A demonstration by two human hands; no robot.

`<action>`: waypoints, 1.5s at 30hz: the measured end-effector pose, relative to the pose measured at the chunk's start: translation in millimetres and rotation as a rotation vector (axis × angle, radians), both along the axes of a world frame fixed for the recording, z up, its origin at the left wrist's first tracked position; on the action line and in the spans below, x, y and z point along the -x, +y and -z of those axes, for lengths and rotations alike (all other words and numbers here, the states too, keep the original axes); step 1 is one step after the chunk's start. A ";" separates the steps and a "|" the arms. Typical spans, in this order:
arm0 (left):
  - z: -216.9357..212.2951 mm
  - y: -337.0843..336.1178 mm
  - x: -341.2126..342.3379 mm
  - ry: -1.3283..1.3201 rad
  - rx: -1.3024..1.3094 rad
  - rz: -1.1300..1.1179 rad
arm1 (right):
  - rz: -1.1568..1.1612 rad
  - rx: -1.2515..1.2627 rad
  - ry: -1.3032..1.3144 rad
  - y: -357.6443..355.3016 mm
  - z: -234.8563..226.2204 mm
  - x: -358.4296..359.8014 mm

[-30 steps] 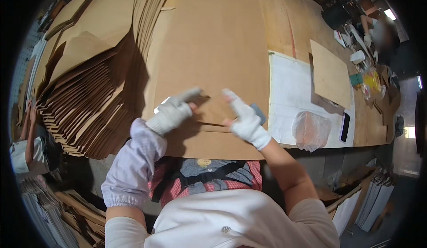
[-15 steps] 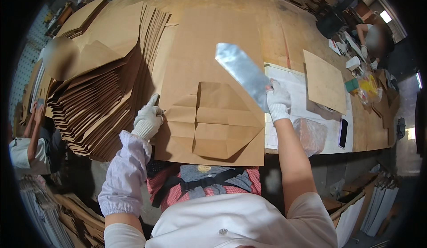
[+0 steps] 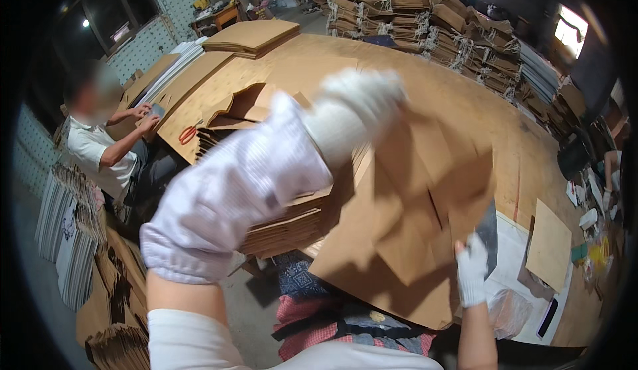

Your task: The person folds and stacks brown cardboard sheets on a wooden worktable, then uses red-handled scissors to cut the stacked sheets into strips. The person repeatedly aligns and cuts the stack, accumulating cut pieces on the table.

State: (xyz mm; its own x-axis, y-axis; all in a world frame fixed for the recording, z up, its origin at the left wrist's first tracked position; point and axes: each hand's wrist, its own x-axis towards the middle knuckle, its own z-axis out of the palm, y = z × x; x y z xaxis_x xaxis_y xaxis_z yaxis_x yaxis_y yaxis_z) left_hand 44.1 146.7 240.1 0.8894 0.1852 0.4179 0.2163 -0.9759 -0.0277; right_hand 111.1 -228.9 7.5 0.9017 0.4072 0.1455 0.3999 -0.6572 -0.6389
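Observation:
A large kraft paper bag (image 3: 359, 234), with a diamond-shaped folded end, is lifted and tilted in front of me. My left hand (image 3: 359, 107), in a white knit glove and blurred by motion, is raised with its fingers closed at the bag's far upper edge. At the near right edge of the bag is my gloved right hand (image 3: 472, 270), closed on a flat metal plate (image 3: 492, 234), mostly hidden behind the paper. The bag's edge touches or nearly touches these fingers. My left forearm covers much of the stacked brown paper bags (image 3: 289, 227).
A co-worker (image 3: 106, 137) handles a small piece at the table's left edge, near red-handled scissors (image 3: 189, 133). To the right lie a thin board (image 3: 551, 244), a plastic-wrapped block (image 3: 510, 311) and a phone (image 3: 547, 318). Tied bundles (image 3: 425, 21) stand beyond the table.
My left hand has swung up and to the right, raising the bag off the table. The metal plate has come down behind the paper's right edge. My view has turned left.

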 end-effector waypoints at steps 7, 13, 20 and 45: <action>-95.3 202.2 78.0 -0.263 0.077 -0.475 | -0.428 -0.413 0.123 275.9 -134.0 -28.1; 74.8 336.0 184.6 0.030 -0.022 -0.804 | -0.433 0.032 0.194 355.7 -82.1 30.0; 113.2 305.9 242.2 -0.109 0.163 -0.778 | -0.670 0.025 -0.317 278.2 -61.3 77.3; 252.7 -113.5 87.2 0.402 0.333 0.301 | 0.185 0.506 0.067 -106.1 42.6 21.7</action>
